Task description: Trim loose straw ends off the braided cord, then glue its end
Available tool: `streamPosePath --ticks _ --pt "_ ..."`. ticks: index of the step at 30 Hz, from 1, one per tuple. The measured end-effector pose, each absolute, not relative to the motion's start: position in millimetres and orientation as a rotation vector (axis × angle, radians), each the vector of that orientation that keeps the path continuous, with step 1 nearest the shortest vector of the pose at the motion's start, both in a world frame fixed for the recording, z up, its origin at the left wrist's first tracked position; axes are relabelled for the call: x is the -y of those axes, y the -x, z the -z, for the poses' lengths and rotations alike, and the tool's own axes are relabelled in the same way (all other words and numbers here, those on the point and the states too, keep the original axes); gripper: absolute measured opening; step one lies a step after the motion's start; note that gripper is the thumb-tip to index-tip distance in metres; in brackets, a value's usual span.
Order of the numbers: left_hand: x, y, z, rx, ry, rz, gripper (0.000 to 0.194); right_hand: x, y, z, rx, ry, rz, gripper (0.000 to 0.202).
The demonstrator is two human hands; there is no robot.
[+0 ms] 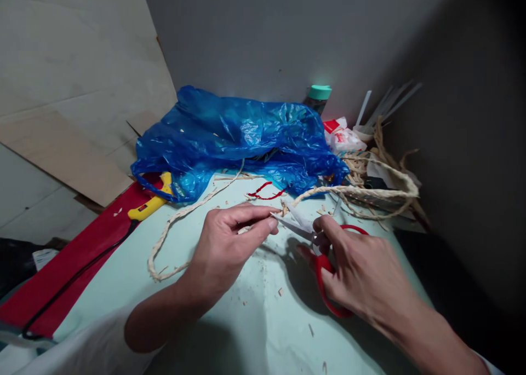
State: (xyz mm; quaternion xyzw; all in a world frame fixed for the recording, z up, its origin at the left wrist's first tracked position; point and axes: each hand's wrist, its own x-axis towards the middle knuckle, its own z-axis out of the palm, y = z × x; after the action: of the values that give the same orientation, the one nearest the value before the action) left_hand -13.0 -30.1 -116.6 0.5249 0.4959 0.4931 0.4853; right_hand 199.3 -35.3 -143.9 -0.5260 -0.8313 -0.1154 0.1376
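Note:
My left hand (232, 241) pinches a pale braided fibre cord (329, 189) between thumb and fingers over the table. The cord runs off to the right in a long loop, and a thinner braided length (164, 235) curves on the table to the left. My right hand (357, 260) grips red-handled scissors (322, 263) with fingers in the handles. Their blades are spread, and the tips point left, close to my left fingertips and the held part of the cord. Whether the blades touch the cord, I cannot tell.
Behind the hands lies a crumpled blue plastic bag (238, 126). A yellow-handled tool (150, 202) with a black cable rests at left on a red strip (78, 265). A red twisted cord (265, 191), a green-lidded jar (319, 96) and white sticks (390, 104) stand or lie farther back.

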Motion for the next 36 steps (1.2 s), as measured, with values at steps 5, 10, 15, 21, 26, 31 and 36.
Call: streamPosePath --ticks 5,10,15,21,26,31,36 --pt "30.8 13.5 117.0 -1.188 -1.245 -1.227 0.008 36.9 -197.3 145.7 2.420 1.515 0.337 0.010" --pt "30.1 11.9 116.1 -1.182 -1.283 -1.231 0.015 38.2 -196.7 148.8 2.485 1.437 0.325 0.006" --pt "30.4 12.3 117.1 -1.156 -1.286 -1.217 0.013 36.3 -196.8 146.7 2.431 1.384 0.482 0.006" --pt "30.8 14.9 122.8 -1.087 -1.179 -1.135 0.007 37.3 -194.3 149.1 2.457 1.402 0.474 0.008" --pt "29.7 14.1 125.6 -1.051 -1.137 -1.107 0.009 38.1 -193.3 152.5 2.447 1.416 0.523 0.010" --pt "29.2 13.9 126.6 -1.060 -1.168 -1.097 0.009 37.3 -192.1 151.3 2.445 1.378 0.522 0.015" --pt "29.7 16.4 127.7 -1.056 -1.182 -1.057 0.011 37.1 -191.8 148.7 2.455 1.361 0.455 0.016"
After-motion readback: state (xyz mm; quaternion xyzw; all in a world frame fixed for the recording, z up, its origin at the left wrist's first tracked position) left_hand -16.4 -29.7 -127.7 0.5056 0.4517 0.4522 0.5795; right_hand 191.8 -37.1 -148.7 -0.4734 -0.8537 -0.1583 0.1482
